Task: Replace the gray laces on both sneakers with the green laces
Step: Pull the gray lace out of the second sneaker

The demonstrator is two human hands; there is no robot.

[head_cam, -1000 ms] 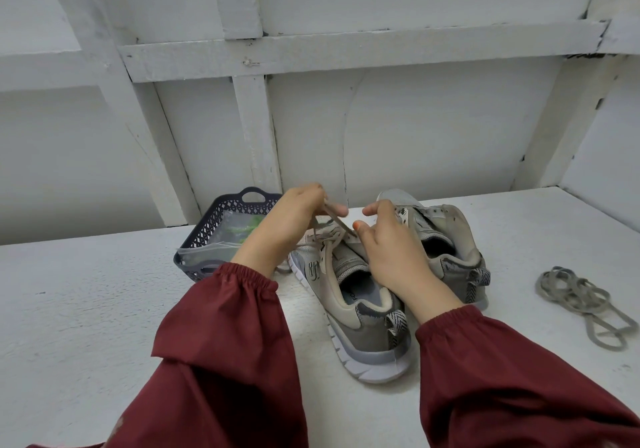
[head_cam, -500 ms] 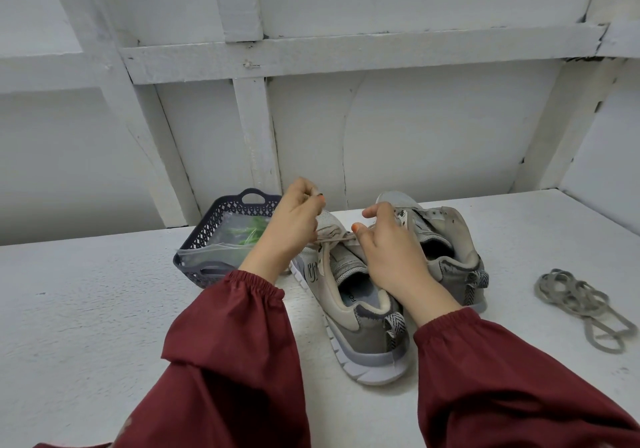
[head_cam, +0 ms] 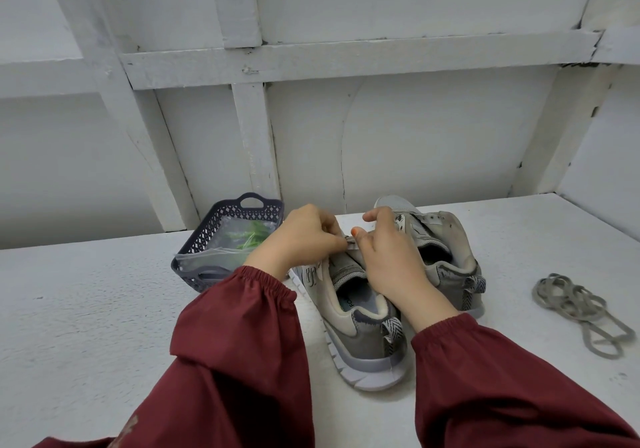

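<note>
both hands meet over the near sneaker (head_cam: 363, 343); left hand (head_cam: 304, 236) and right hand (head_cam: 388, 260) are each curled in, pinching the gray lace (head_cam: 350, 242) up by the eyelets, i think; the hands hide most of it; it's soft, floppy and light, so pinch close to the eyelet, not mid-strand; green laces (head_cam: 251, 238) sit bagged in the basket (head_cam: 204, 250) just left; loose gray lace (head_cam: 581, 309) lies well off right

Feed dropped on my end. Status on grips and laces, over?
Left grip and right grip both pinching gray lace at near sneaker. Loose lace on table, right. Green laces bagged in basket, untouched. Nothing in the way.
</note>
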